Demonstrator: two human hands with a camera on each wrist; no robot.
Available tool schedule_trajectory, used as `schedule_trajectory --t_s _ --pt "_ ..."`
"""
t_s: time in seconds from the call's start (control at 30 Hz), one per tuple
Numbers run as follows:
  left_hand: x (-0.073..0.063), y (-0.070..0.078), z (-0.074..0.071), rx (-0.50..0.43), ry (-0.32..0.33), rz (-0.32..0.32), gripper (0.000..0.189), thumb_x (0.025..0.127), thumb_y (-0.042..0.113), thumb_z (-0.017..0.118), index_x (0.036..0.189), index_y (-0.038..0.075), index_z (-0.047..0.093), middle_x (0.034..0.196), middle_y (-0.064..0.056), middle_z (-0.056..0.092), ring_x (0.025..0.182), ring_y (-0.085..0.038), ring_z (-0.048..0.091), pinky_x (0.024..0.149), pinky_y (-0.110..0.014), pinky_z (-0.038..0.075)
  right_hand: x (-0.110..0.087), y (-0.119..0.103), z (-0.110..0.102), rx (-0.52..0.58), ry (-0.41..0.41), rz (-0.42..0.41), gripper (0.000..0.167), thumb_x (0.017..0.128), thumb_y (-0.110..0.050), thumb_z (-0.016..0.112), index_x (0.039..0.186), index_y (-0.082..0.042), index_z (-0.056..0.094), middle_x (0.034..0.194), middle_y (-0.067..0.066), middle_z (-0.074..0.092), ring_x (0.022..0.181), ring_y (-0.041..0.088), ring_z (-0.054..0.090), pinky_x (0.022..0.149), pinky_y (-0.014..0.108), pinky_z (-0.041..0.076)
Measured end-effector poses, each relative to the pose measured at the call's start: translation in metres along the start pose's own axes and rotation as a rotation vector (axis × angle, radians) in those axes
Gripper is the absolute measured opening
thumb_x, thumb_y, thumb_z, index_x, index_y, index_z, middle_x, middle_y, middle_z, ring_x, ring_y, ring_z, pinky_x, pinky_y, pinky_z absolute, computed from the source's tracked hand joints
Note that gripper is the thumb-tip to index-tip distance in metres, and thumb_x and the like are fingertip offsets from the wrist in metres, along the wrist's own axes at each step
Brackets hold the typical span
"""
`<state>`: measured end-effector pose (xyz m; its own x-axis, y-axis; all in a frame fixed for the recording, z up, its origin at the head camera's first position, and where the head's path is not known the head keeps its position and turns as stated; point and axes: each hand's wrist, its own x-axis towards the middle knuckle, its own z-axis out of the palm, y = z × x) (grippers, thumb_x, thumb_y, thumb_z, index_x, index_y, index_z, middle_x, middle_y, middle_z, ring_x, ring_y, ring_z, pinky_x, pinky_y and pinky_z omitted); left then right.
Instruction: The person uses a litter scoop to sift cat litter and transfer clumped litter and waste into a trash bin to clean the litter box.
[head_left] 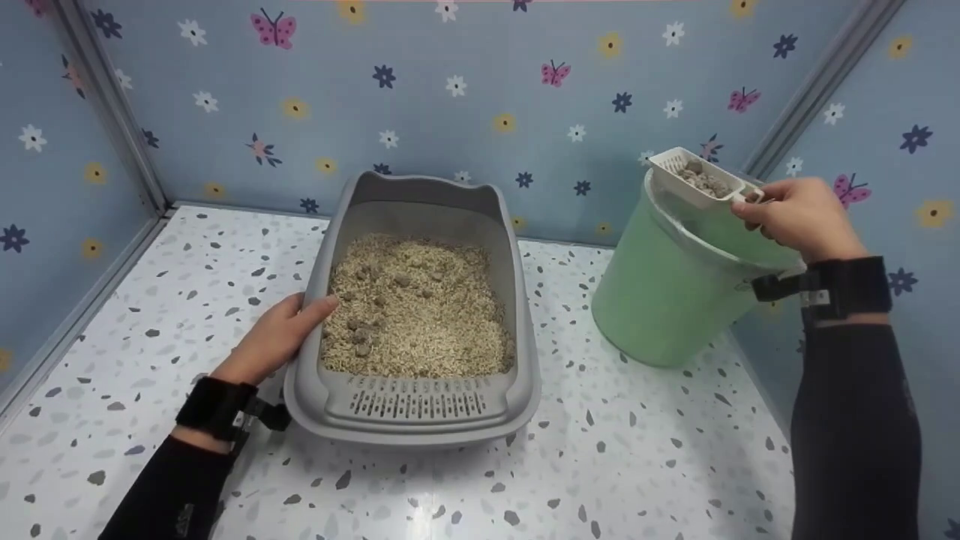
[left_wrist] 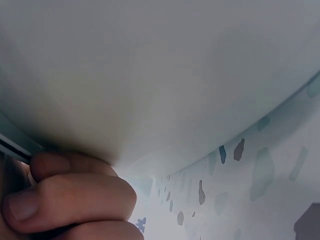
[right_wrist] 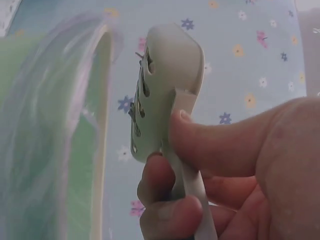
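My right hand (head_left: 802,217) grips the handle of a white slotted litter scoop (head_left: 701,180) and holds it over the rim of a green bin (head_left: 652,292). Grey-brown clumps (head_left: 705,178) lie in the scoop. Seen from the right wrist, the scoop (right_wrist: 170,75) is beside the bin's lined rim, thumb along its handle. My left hand (head_left: 274,337) grips the left rim of a grey litter box (head_left: 427,433), thumb on top. From the left wrist, its curled fingers (left_wrist: 80,200) show under the rim against the outer wall. Pale litter pellets (head_left: 435,322) with several dark clumps fill the box.
A clear plastic liner (head_left: 675,225) folds over the bin's rim. The speckled white surface (head_left: 585,465) carries box and bin. Blue flowered panels (head_left: 450,90) stand behind and at both sides, with the bin close to the right-hand one.
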<state>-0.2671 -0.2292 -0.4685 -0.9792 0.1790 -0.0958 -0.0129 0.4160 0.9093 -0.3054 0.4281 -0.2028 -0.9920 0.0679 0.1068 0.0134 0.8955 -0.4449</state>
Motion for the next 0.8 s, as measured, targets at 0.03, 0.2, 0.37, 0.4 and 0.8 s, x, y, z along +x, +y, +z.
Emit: schedule_trajectory --t_s 0.03,0.2,0.37,0.4,0.8 --pt "0.000 0.001 0.000 -0.001 0.001 0.001 0.106 0.110 0.075 0.049 0.173 -0.006 0.024 0.145 -0.031 0.058 0.121 -0.040 0.068 0.105 -0.050 0.058 0.001 0.003 0.000 -0.013 0.000 0.010 0.040 0.109 -0.044 0.074 0.099 -0.006 0.082 0.076 -0.008 0.069 0.068 0.016 0.058 0.057 0.032 0.045" --pt "-0.001 0.001 0.001 -0.001 0.003 0.000 0.109 0.109 0.076 0.050 0.173 -0.007 0.021 0.153 -0.034 0.054 0.130 -0.045 0.064 0.114 -0.059 0.053 0.005 0.012 0.002 -0.045 -0.015 0.050 0.043 0.110 -0.043 0.071 0.099 -0.002 0.080 0.074 -0.004 0.067 0.066 0.018 0.056 0.056 0.033 0.044" --pt "-0.001 -0.001 0.001 -0.015 -0.001 -0.007 0.106 0.110 0.074 0.050 0.175 -0.005 0.019 0.158 -0.035 0.050 0.137 -0.048 0.060 0.118 -0.062 0.048 0.008 0.014 0.004 -0.056 -0.030 0.065 0.047 0.111 -0.040 0.068 0.105 0.006 0.078 0.074 -0.001 0.066 0.066 0.020 0.053 0.056 0.034 0.042" --pt "0.000 -0.001 0.001 -0.016 -0.001 -0.008 0.105 0.110 0.073 0.050 0.175 -0.004 0.020 0.157 -0.035 0.051 0.136 -0.047 0.061 0.117 -0.061 0.049 0.009 0.014 0.004 -0.063 -0.032 0.061 0.048 0.111 -0.039 0.068 0.104 0.007 0.078 0.074 -0.001 0.066 0.067 0.021 0.052 0.057 0.034 0.041" --pt "0.002 -0.002 0.001 -0.028 -0.005 -0.029 0.106 0.108 0.076 0.051 0.173 -0.004 0.026 0.139 -0.027 0.061 0.117 -0.036 0.069 0.094 -0.037 0.060 0.005 0.008 0.007 -0.233 0.041 -0.048 0.037 0.106 -0.025 0.074 0.085 0.004 0.076 0.063 0.002 0.056 0.058 0.024 0.045 0.053 0.037 0.036"
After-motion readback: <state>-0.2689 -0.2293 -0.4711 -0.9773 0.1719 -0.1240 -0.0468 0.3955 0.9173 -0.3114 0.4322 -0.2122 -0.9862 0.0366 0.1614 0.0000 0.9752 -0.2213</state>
